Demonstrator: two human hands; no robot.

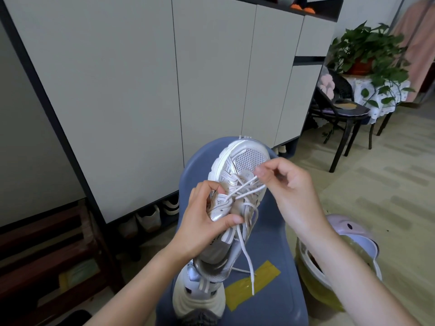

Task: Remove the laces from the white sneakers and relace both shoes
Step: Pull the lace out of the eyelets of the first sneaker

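Blue chair stood before grey cabinets. Left hand gripped the raised sneaker by its side; right hand pinched the lace near the toe. Second sneaker lay nearer, below.

Held sneaker: your left hand covers its near side, so you cannot read the printed lettering there.
Lace: the crossings blur together; which eyelets it passes through cannot be told.
Lace tip: your right hand pinches it, hiding the end.
Second sneaker: its heel is cut off by the bottom edge and its top sits behind the held one.
Shoes under the cabinet: in shadow, too dim to tell apart.
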